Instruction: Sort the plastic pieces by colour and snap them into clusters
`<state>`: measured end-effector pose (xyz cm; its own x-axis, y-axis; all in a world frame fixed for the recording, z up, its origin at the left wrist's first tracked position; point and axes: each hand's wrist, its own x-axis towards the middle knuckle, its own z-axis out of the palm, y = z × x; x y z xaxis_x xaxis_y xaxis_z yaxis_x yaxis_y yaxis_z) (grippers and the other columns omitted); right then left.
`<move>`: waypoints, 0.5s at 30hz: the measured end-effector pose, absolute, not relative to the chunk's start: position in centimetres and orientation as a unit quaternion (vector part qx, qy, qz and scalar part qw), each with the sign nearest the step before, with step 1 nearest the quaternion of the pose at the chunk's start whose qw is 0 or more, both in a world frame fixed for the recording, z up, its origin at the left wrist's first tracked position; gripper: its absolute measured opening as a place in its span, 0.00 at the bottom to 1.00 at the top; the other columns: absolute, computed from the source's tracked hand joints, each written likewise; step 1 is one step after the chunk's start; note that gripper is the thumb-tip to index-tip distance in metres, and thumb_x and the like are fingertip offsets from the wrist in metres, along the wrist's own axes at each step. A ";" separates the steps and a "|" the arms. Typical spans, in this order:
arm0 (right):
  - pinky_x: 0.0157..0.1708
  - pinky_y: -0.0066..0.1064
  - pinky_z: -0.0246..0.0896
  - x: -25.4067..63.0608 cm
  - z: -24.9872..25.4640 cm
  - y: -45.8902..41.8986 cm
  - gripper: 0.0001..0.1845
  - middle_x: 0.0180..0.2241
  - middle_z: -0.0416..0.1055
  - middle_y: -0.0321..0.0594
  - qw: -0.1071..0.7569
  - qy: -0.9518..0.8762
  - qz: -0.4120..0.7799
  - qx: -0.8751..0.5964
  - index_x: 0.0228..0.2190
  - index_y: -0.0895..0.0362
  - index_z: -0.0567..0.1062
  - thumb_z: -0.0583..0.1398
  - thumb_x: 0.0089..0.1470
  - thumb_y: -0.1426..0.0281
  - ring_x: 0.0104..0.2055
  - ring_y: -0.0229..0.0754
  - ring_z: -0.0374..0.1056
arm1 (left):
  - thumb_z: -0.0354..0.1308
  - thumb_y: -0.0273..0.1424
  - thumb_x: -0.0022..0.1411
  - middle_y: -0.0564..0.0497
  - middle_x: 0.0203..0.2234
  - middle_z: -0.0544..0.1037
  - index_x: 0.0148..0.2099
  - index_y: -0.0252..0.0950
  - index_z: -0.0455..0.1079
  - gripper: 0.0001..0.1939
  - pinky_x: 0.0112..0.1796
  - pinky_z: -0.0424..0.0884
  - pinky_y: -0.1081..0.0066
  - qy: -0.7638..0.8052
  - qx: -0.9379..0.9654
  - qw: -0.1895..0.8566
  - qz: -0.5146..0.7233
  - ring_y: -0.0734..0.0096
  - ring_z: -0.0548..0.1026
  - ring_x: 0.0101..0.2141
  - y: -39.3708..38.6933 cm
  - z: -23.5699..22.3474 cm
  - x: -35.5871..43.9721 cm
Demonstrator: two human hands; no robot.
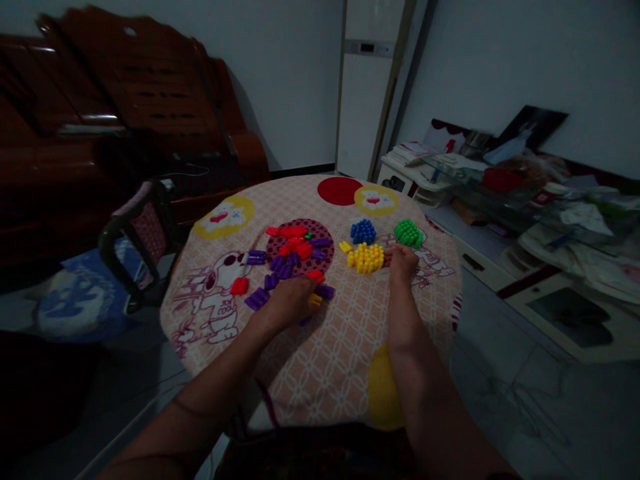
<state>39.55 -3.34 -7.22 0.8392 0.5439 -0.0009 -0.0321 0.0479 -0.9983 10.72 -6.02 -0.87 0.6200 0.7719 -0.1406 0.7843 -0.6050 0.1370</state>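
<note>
My left hand reaches low over the tabletop with its fingers curled down. A small yellow plastic piece shows at its fingertips, with purple and red pieces close around it. My right hand rests at the right side of a neat cluster of yellow pieces, its fingers stretched out and touching that edge. One loose yellow piece lies just left of the cluster. Purple pieces and red pieces lie mixed in a scattered heap left of centre, with a small green piece among them.
Behind the yellow cluster are a blue cluster and a green cluster. A patterned cloth covers the round table. A small chair stands at the left, a wooden sofa behind. A cluttered low cabinet runs along the right.
</note>
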 end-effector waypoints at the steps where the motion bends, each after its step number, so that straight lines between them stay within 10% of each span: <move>1: 0.19 0.27 0.63 39.5 -7.2 -3.4 0.10 0.18 0.72 0.32 0.699 -0.196 0.204 -0.656 0.30 0.58 0.77 0.56 0.47 0.72 0.19 0.39 0.68 | 0.59 0.34 0.59 0.43 0.42 0.81 0.47 0.37 0.75 0.14 0.36 0.68 0.68 0.440 0.893 0.088 -0.035 0.58 0.79 0.41 -5.9 -0.6 10.8; 15: 0.17 0.24 0.60 39.7 -7.6 -3.1 0.11 0.17 0.71 0.31 0.696 -0.199 0.202 -0.660 0.30 0.58 0.78 0.56 0.45 0.71 0.18 0.38 0.67 | 0.62 0.27 0.55 0.50 0.33 0.80 0.39 0.37 0.76 0.08 0.33 0.65 0.73 0.342 0.911 0.231 0.009 0.68 0.77 0.34 -4.9 1.2 12.4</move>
